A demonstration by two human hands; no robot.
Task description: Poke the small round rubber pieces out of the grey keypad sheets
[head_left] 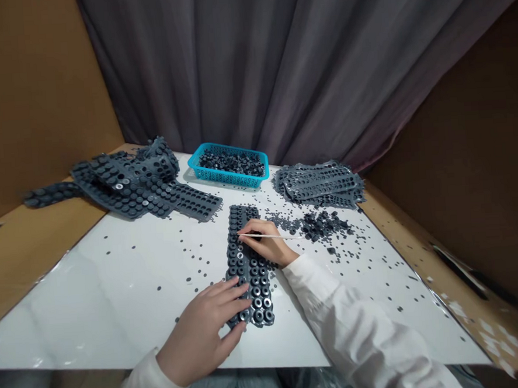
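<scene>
A dark grey rubber strip (261, 288) with rows of round, ring-like pieces lies lengthwise in front of me on the white tabletop. My left hand (209, 320) rests on its near left side, fingers stretched out and apart. Farther up the strip, my right hand (267, 243) pinches a thin white stick (275, 235), whose tip touches or nearly touches the left rows. The right hand covers part of the strip's upper right. One pale ring (240, 255) stands out among the dark pieces.
A blue basket (229, 175) of small dark pieces stands at the back. Stacked perforated rubber sheets (322, 183) lie back right, more studded sheets (135, 181) back left. A pile of dark bits (324, 225) and scattered discs lie right. Brown panels flank the table; a grey curtain hangs behind.
</scene>
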